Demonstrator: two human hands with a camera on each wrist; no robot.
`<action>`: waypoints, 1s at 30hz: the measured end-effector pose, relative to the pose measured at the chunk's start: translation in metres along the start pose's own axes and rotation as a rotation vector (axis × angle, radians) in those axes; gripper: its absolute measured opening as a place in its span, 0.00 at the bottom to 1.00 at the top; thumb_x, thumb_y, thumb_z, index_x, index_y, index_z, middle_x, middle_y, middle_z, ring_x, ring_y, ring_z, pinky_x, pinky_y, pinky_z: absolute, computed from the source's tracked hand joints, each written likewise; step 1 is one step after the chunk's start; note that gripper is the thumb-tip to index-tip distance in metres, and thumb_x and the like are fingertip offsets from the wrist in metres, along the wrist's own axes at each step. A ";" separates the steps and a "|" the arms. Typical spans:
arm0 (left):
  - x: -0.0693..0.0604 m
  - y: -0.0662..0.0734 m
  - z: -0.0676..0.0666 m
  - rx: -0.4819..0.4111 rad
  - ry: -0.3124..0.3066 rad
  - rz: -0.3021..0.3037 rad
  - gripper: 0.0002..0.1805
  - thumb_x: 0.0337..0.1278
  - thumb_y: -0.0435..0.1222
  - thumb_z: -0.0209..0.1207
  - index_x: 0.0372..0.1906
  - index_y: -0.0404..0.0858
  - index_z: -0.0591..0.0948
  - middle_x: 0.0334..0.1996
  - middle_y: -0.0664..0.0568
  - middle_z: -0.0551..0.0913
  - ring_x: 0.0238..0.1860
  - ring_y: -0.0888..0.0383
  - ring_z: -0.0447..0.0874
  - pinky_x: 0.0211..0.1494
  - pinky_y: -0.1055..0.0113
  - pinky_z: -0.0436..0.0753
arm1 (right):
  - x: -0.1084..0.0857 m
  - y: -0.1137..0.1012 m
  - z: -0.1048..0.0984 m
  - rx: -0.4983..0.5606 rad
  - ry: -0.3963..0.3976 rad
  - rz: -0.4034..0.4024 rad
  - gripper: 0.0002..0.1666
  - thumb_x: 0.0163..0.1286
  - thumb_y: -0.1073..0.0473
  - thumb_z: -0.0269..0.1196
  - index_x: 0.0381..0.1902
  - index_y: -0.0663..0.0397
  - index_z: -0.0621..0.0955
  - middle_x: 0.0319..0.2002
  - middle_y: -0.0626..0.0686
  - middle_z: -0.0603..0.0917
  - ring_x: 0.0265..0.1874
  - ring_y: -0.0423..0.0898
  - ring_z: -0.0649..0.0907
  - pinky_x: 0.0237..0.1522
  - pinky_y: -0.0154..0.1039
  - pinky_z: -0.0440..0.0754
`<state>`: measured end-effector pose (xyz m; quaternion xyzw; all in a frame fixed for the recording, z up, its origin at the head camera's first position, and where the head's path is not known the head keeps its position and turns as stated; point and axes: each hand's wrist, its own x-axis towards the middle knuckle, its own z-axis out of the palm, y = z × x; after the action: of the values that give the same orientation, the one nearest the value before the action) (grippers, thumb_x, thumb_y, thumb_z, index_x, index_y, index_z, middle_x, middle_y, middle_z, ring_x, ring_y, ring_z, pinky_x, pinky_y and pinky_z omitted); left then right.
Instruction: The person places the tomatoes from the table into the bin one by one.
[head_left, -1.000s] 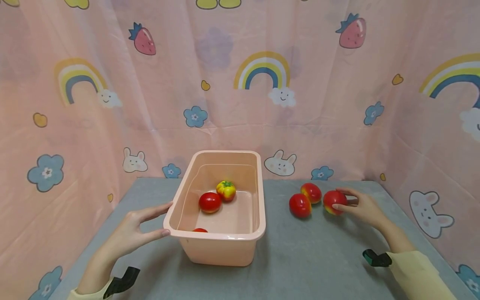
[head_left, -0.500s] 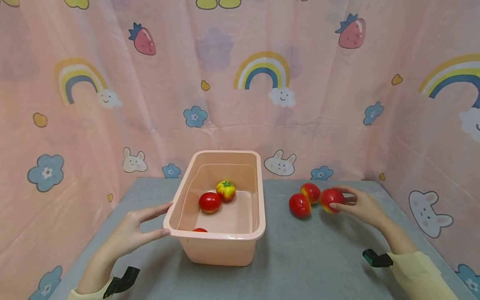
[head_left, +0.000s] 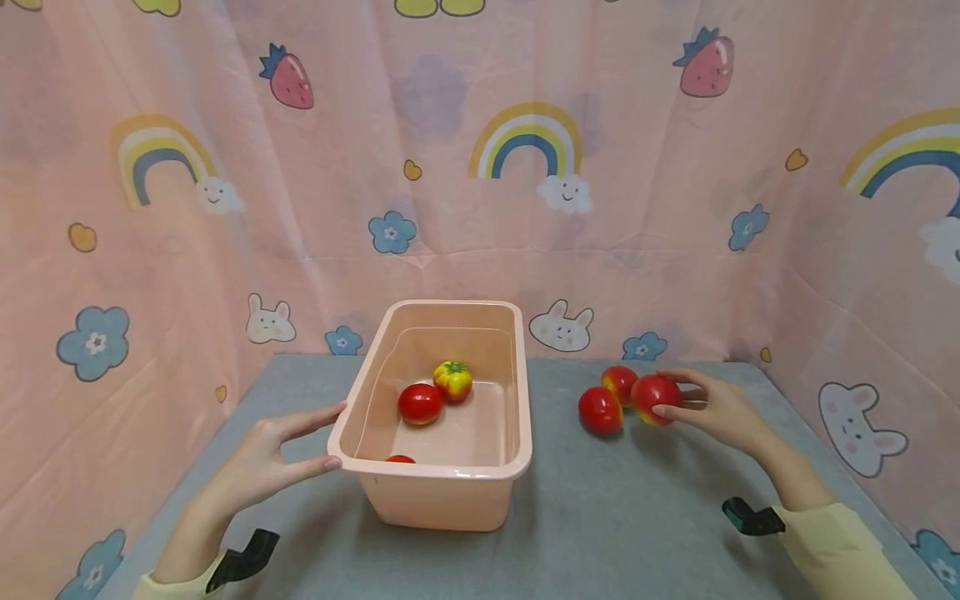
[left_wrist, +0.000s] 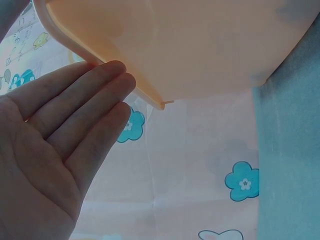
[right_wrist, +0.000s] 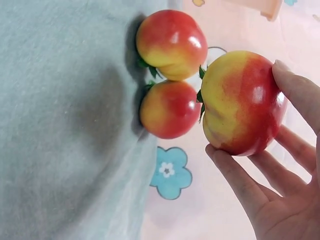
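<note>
My right hand (head_left: 723, 410) pinches a red-and-yellow tomato (right_wrist: 245, 102) between thumb and fingers, its green leaves facing the table. In the right wrist view it is held a little off the cloth. Two more tomatoes, one nearer (head_left: 600, 411) and one behind (head_left: 619, 383), rest close to its left. My left hand (head_left: 258, 467) touches the left rim of a peach plastic bin (head_left: 442, 500) with fairly straight fingers, thumb at the near corner. Inside the bin lie a red tomato (head_left: 420, 404), a yellow-and-red one (head_left: 453, 381) stem up, and one (head_left: 401, 459) mostly hidden by the near wall.
A grey-blue cloth covers the table (head_left: 600, 533). A pink printed curtain (head_left: 637, 233) hangs behind it and along both sides. The bin stands left of centre, its back end near the curtain.
My right hand and its tomato have shifted slightly left and up in the head view, toward the two tomatoes beside it. The left hand and the bin stay put.
</note>
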<state>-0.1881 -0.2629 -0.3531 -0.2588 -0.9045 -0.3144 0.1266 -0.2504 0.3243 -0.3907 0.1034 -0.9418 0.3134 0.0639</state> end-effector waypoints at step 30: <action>0.002 0.001 -0.003 0.006 -0.023 0.002 0.33 0.45 0.47 0.71 0.60 0.48 0.77 0.56 0.60 0.80 0.56 0.55 0.80 0.53 0.51 0.81 | 0.001 -0.038 0.000 0.009 0.010 -0.132 0.37 0.57 0.46 0.70 0.61 0.53 0.73 0.56 0.64 0.78 0.48 0.63 0.82 0.37 0.47 0.86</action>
<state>-0.1892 -0.2630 -0.3494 -0.2630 -0.9066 -0.3085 0.1172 -0.2424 0.2949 -0.3684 0.1638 -0.9312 0.3133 0.0888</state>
